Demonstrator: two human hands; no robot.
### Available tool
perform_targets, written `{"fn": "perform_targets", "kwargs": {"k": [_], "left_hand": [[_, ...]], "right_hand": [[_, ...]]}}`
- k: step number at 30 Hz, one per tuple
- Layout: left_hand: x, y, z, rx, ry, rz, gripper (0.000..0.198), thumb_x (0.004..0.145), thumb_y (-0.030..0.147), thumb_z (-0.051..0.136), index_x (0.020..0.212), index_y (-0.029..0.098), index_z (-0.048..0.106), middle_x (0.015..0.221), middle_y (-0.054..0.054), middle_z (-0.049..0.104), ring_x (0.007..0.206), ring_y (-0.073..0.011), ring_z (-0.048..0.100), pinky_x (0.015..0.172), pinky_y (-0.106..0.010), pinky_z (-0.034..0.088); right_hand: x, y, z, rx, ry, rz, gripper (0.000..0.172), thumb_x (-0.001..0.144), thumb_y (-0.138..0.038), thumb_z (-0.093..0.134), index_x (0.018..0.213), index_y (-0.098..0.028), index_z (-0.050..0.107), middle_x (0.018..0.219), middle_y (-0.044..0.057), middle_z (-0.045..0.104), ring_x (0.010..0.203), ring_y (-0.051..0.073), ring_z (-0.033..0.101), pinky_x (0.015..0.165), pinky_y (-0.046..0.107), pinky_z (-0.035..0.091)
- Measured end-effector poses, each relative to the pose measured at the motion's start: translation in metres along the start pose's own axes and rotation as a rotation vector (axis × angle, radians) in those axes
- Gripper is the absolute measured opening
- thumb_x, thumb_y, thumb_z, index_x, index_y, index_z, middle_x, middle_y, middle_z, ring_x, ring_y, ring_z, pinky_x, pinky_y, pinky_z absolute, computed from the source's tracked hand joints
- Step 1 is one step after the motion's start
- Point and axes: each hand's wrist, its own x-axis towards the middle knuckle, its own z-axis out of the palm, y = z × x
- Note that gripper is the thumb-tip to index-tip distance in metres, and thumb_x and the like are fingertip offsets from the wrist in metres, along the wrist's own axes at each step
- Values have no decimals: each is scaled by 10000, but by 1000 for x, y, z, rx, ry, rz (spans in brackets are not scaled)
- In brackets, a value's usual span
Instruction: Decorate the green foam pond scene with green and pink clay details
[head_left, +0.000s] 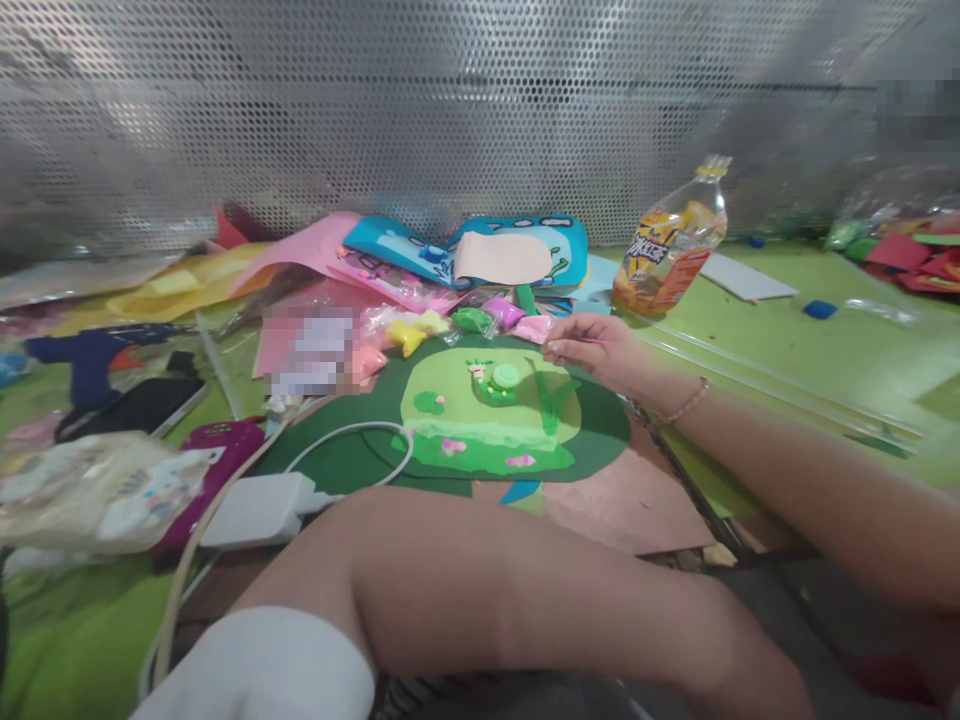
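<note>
My right hand (pixel 589 345) reaches in from the right, a beaded bracelet on its wrist. Its fingers are pinched above the upper right edge of a clay picture; a thin pinkish sliver shows at them, too small to name. On the picture's light green panel (pixel 457 380) are a green clay snail (pixel 504 378) with a spiral shell, grass blades (pixel 551 405), a lily pad (pixel 429 402) and small pink flowers (pixel 520 461). A dark green board (pixel 607 425) lies under the panel. My left hand is out of view. A bare bent limb crosses the foreground.
Bags of coloured clay (pixel 472 320) line the board's far edge. A tilted plastic bottle (pixel 671 245) stands behind my right hand. To the left are a white charger (pixel 259 508) with its cable, a phone (pixel 139 400) and a packet (pixel 97 485). A perforated metal panel (pixel 450 110) rises behind.
</note>
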Motion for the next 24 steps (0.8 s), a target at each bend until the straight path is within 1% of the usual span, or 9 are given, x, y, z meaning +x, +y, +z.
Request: {"fn": "perform_targets", "kwargs": {"k": [3, 5, 6, 7, 10, 12, 14, 18, 24], "left_hand": [[-5, 4, 4, -4, -8, -10, 119, 682, 343, 587, 761, 268, 634, 679, -64, 551, 609, -196, 600, 431, -262, 322], [-9, 8, 6, -39, 12, 51, 113, 663, 367, 598, 703, 265, 627, 653, -59, 541, 582, -189, 588, 423, -257, 308], [-9, 9, 8, -87, 34, 159, 122, 647, 385, 609, 664, 265, 621, 635, -53, 532, 561, -180, 577, 415, -252, 296], [-8, 9, 9, -154, 55, 323, 138, 625, 404, 624, 626, 266, 614, 615, -43, 522, 539, -168, 564, 406, -245, 282], [-2, 5, 15, -396, 25, 876, 159, 566, 426, 664, 566, 275, 614, 563, -11, 487, 499, -127, 524, 386, -222, 243], [2, 4, 21, -490, -25, 1019, 149, 562, 418, 666, 556, 277, 618, 540, -1, 465, 490, -113, 507, 384, -213, 229], [4, 6, 28, -520, 4, 1027, 159, 567, 418, 662, 539, 272, 605, 529, 2, 448, 481, -111, 494, 388, -213, 221], [4, 13, 40, -515, 143, 1016, 196, 559, 422, 662, 511, 258, 566, 538, -1, 430, 479, -117, 480, 392, -222, 212], [6, 17, 46, -529, 163, 1003, 217, 563, 441, 652, 504, 256, 557, 530, 3, 422, 459, -115, 462, 396, -223, 222]], "right_hand": [[-1, -2, 1, 18, -6, -12, 251, 628, -355, 769, 740, -176, 634, 698, 9, 649, 631, 104, 571, 638, 264, 486], [-2, -3, 0, 6, 8, -20, 234, 647, -339, 754, 790, -184, 653, 719, 3, 641, 638, 99, 561, 646, 262, 482], [-2, -3, 0, -14, 8, -21, 228, 671, -339, 734, 833, -193, 667, 735, 1, 638, 645, 96, 557, 653, 261, 479], [-2, -3, -1, -47, 1, -21, 227, 701, -344, 707, 876, -202, 679, 745, 1, 636, 650, 95, 554, 659, 261, 475], [-2, -4, -2, -219, -24, -36, 223, 767, -361, 629, 907, -205, 702, 719, 6, 625, 646, 102, 546, 656, 266, 459], [-1, -4, -1, -329, -30, -60, 211, 770, -365, 616, 856, -197, 711, 693, 11, 624, 646, 113, 549, 656, 273, 451], [1, -4, -1, -394, -34, -79, 201, 760, -365, 619, 827, -200, 710, 710, 17, 643, 669, 127, 564, 676, 284, 450], [3, -1, -5, -455, -33, -98, 181, 744, -356, 635, 826, -208, 699, 776, 26, 682, 733, 153, 592, 714, 300, 449], [4, -1, -6, -476, -25, -104, 138, 737, -339, 642, 758, -208, 677, 787, 26, 677, 715, 149, 573, 687, 292, 432]]}}
